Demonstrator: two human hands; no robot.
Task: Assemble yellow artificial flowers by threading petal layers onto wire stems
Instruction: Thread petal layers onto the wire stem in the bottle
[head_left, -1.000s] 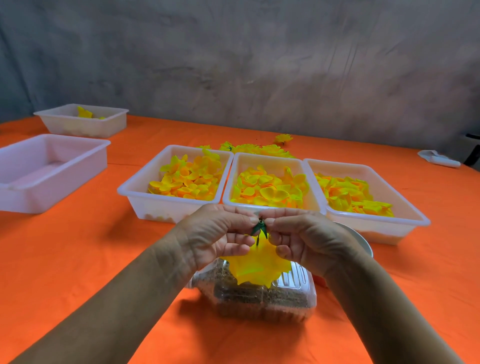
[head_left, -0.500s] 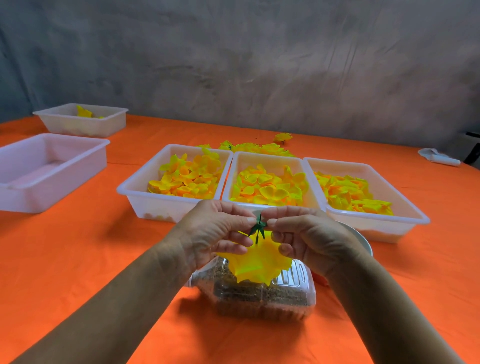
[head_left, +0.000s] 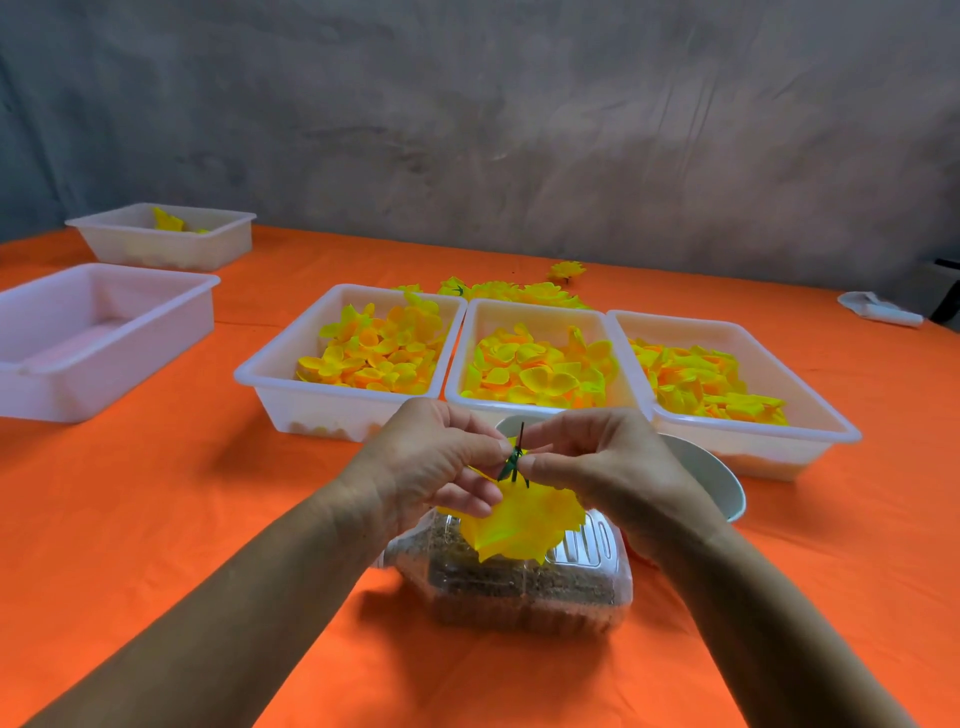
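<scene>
Both hands meet above a clear plastic container (head_left: 524, 587) on the orange table (head_left: 156, 509): the left hand (head_left: 431, 457) and right hand (head_left: 597, 457) pinch a yellow petal layer (head_left: 524, 519) and the green calyx (head_left: 511, 462) on a thin wire stem (head_left: 521, 434), whose tip pokes up between the fingertips. This looks like the threading step; next, slide the layer snug along the wire, then take another from the middle tray (head_left: 540, 317).
</scene>
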